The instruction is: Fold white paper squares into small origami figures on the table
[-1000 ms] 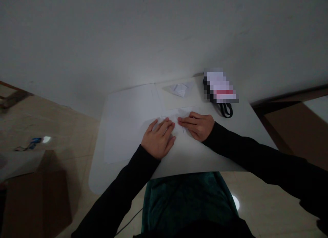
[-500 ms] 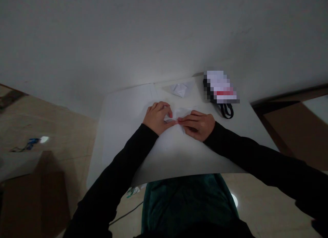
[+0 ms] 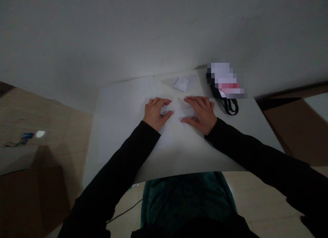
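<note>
A white folded sheet of paper [image 3: 175, 108] with crease lines lies on the white table [image 3: 194, 156] between my hands. My left hand [image 3: 155, 113] rests at its left end, thumb and fingers apart. At the right end is my right hand [image 3: 204, 114], with fingers stretched out above and the thumb lower down, a gap between them. Both hands touch the paper or the table just beside it; their palms hide its ends. Beyond them, near the wall, sits a small folded paper piece [image 3: 181, 83].
Larger white sheets [image 3: 123, 111] cover the table's left side. A black pouch with a strap [image 3: 232, 107] and a blurred white-and-red label lies at the back right. The wall [image 3: 153, 33] rises behind. Cardboard boxes stand left [image 3: 33, 200] and right [image 3: 294, 125].
My hands have moved apart from where their fingertips met over the paper. The right hand's fingers have spread from a pinch, and more of the creased paper shows. The view has shifted slightly.
</note>
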Available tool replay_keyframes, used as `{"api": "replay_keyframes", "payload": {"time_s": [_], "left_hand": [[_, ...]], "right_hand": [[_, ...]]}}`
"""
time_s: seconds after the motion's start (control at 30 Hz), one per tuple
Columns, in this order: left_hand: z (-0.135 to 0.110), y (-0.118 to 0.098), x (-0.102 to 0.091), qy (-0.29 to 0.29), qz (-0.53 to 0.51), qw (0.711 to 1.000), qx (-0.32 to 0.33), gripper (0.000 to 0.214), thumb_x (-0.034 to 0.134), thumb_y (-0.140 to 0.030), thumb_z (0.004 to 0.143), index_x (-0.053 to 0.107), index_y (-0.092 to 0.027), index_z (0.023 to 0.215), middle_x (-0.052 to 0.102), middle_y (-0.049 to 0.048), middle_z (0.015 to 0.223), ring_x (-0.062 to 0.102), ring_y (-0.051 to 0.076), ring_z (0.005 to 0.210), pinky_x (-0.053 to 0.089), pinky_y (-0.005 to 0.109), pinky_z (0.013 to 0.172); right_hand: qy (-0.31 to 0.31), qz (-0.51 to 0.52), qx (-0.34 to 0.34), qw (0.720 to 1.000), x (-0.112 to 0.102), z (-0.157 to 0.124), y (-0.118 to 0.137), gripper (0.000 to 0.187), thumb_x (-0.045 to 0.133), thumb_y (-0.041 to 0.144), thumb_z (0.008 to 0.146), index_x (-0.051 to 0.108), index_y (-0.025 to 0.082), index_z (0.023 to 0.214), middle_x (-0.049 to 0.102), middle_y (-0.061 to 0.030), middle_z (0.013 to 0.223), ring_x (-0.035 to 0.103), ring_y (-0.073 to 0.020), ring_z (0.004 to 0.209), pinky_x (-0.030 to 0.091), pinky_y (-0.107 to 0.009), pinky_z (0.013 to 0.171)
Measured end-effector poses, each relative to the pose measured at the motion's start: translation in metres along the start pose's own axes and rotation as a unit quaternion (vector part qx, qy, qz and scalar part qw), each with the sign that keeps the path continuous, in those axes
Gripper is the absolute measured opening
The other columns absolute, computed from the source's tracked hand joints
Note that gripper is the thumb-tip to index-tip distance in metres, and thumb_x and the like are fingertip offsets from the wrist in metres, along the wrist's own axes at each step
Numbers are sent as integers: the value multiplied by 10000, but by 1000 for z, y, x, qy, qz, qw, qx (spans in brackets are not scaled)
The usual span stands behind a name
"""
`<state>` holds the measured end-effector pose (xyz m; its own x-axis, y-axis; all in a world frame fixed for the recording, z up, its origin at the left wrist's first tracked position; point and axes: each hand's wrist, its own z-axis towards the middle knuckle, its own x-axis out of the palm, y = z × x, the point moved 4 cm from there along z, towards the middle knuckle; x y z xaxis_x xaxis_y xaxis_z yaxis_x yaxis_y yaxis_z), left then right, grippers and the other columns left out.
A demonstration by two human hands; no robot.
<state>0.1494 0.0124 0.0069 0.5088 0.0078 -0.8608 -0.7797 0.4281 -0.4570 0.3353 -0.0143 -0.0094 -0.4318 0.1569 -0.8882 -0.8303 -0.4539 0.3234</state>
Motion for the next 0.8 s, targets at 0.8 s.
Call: {"api": "replay_keyframes", "payload": {"time_s": [0.8], "left_hand": [[-8, -14, -3, -27, 54, 991, 119, 461, 599, -497, 821, 577, -185, 1159, 685, 49, 999, 579, 214, 942, 377, 370, 816]], "right_hand": [[9, -12, -21, 1000, -7, 11, 0, 524, 641, 617, 725, 588, 227, 1070, 634, -71, 1072, 429, -308, 1071, 227, -391, 800]]}}
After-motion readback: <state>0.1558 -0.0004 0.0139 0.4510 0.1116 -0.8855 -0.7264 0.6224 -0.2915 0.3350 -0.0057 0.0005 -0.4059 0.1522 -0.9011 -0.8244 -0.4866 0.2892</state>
